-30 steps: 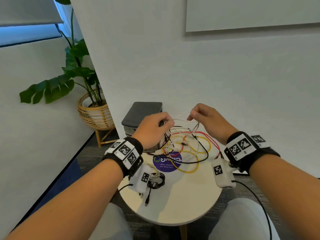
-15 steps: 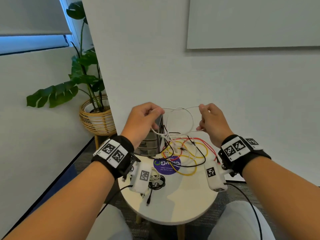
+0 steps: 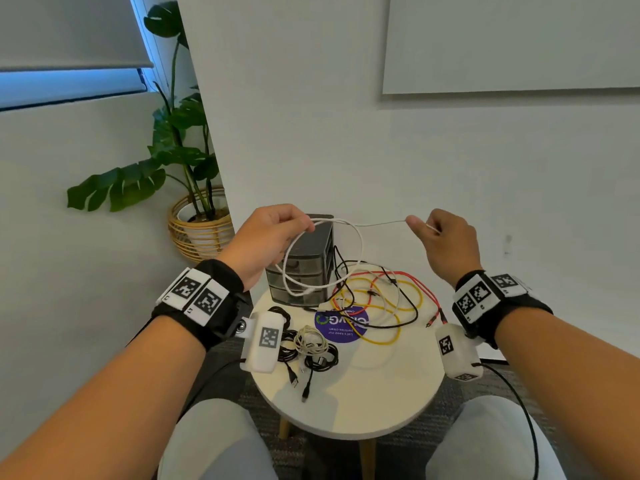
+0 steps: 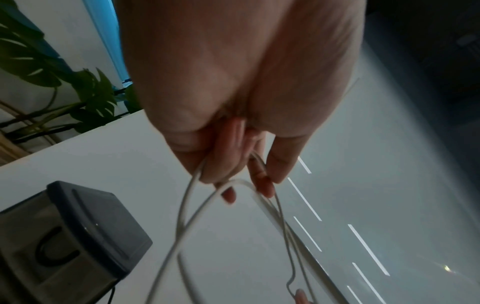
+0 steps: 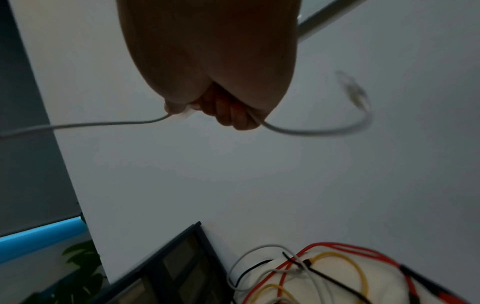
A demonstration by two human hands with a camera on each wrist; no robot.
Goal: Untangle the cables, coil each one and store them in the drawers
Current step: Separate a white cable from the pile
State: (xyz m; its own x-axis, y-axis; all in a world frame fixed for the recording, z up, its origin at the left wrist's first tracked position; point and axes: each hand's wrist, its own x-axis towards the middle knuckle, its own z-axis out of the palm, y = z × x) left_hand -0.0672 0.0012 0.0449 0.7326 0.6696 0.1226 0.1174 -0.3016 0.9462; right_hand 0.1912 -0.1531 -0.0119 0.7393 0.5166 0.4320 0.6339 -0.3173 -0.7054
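White cable [image 3: 360, 252] hangs looped above the table [image 3: 381, 393], in front of the drawers [image 3: 304, 271]: left hand [image 3: 266, 240] pinches the loop, right hand [image 3: 446, 244] grips its stretched end. Colored cables [image 3: 384, 299] lie tangled below.

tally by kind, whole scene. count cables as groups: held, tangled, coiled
table: 1
drawer unit: 1
potted plant: 1
hands: 2, left hand and right hand
held white cable: 1, gripped by both hands
tangled pile, red, yellow, black, white: 1
coiled pile: 1
Total: 8
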